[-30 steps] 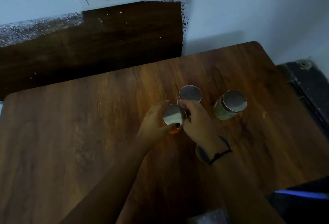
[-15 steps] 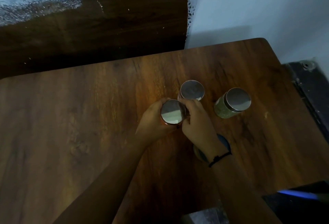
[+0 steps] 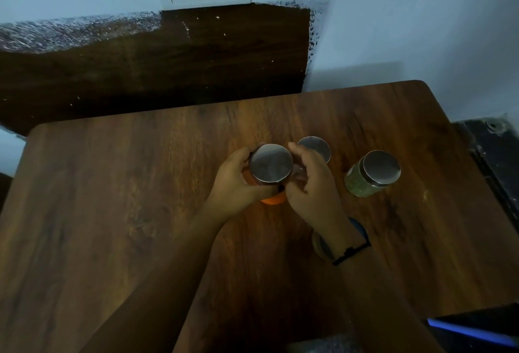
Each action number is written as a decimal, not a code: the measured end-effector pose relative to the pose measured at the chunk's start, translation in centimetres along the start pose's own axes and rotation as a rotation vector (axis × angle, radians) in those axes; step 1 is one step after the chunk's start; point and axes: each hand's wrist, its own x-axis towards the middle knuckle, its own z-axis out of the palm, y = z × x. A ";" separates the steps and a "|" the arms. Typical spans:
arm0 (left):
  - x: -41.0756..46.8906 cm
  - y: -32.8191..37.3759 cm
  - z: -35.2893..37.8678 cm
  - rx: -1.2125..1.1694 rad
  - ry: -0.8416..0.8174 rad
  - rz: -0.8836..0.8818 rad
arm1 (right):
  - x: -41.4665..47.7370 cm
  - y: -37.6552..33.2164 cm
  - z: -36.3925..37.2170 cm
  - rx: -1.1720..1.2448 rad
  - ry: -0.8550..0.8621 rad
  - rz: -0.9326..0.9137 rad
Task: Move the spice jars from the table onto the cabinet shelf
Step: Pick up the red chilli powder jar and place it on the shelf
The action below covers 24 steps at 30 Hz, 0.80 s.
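Head view: grips the orange jar (image 3: 271, 167), left of the green jar (image 3: 370, 176), with the left hand (image 3: 236, 184) curled round its wall; cups its other side with the right hand (image 3: 311, 184), fingers bent, contact unclear. Likely steadies it for lifting.

Wooden table (image 3: 140, 212) w/ green-spice jar (image 3: 365, 181) upright at right & 2nd steel-lidded jar (image 3: 317, 147) near its left, apart.

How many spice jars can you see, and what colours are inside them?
Orange spice jar: 1
Green spice jar: 1
Jar with only its lid showing, colour hidden: 1
Total: 3 jars, all with shiny metal lids.
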 end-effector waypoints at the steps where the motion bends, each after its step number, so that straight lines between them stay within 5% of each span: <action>1: -0.1 0.2 -0.4 -0.019 0.004 0.002 | -0.1 -0.2 0.0 0.019 -0.021 0.005; 11: -0.6 4.3 -5.8 -0.167 0.064 0.053 | -0.5 -4.5 -0.3 0.175 -0.202 -0.017; 19: -0.2 9.7 -10.1 -0.287 0.101 0.138 | 0.4 -8.7 -1.9 0.179 -0.169 -0.032; 24: -0.1 13.2 -12.8 -0.381 0.076 0.224 | 0.2 -12.1 -2.5 0.385 -0.177 -0.104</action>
